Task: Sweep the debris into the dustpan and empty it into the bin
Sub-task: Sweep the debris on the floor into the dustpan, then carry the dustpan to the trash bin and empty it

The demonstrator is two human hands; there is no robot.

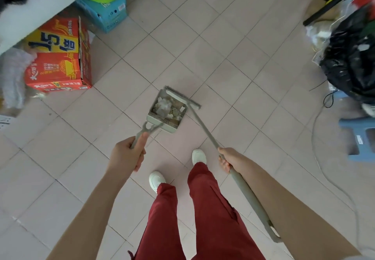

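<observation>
A grey-green dustpan (162, 122) rests on the tiled floor ahead of my feet. Crumpled pale debris (166, 107) lies inside it. My left hand (129, 154) is closed around the dustpan's long handle. The broom (183, 99) has its head lying across the dustpan's open mouth, on the far side. My right hand (229, 159) grips the broom's grey handle, which runs back along my right forearm. A bin lined with a black bag (351, 60) stands at the right edge, with rubbish in it.
A red and yellow carton (58, 56) sits at the left under a white table edge, a blue box (105, 14) with a green basin beyond it. A blue stool (363, 135) and a thin cable lie at the right. My white shoes (198, 156) stand just behind the dustpan.
</observation>
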